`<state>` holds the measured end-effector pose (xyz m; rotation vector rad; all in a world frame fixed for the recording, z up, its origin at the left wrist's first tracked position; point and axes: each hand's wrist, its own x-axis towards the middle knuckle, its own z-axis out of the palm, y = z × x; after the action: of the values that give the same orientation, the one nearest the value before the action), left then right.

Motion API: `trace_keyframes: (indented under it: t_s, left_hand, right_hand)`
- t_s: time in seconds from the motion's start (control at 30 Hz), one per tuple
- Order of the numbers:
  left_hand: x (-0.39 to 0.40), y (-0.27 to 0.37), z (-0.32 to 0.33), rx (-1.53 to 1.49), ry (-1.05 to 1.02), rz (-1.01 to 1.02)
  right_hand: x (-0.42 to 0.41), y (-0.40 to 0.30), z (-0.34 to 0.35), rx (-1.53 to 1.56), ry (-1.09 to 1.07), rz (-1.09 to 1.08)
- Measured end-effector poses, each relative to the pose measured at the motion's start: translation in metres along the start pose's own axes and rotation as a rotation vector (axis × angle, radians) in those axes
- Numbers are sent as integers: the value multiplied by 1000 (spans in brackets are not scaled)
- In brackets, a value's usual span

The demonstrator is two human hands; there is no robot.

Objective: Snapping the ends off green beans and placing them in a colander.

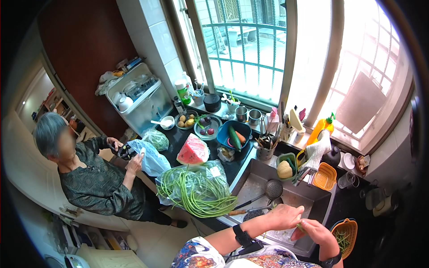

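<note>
Above the near end of the steel sink (249, 177), my left hand (285, 216) and my right hand (315, 231) meet. Green yardlong bean (300, 227) shows between my fingers, both hands closed on it, though my fingers hide much of it. A thin strand hangs below my left wrist. To the left of the sink, a large bundle of yardlong beans (201, 197) lies partly on a clear plastic bag (211, 171). By my right hand, a yellow basket (350, 234) with a blue rim holds short bean pieces (342, 240).
A skimmer (273, 189) and another handled tool (244, 212) lie across the sink. A watermelon wedge (193, 150) and a blue basin (221, 134) with a cucumber stand on the counter. At left, another person (97, 181) holds a blue plastic bag (149, 160).
</note>
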<state>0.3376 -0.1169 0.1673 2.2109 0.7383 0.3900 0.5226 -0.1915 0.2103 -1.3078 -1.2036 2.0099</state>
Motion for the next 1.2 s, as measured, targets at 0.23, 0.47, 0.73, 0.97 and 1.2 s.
trace_keyframes:
  t_s: [0.23,0.47,0.73,0.97,1.2]
  left_hand:
    - [8,-4,5,-84,28,-44]
    - [6,-19,12,111,635,-95]
    - [6,-35,36,-1816,-35,-404]
    - [5,-33,37,-1444,63,-371]
    - [2,-53,23,-2037,354,-419]
  right_hand:
    - [16,17,5,292,11,83]
    - [16,18,-3,454,215,-115]
    - [21,26,18,150,163,-95]
    - [13,17,15,-974,682,-485]
    - [-8,11,0,-498,319,-80]
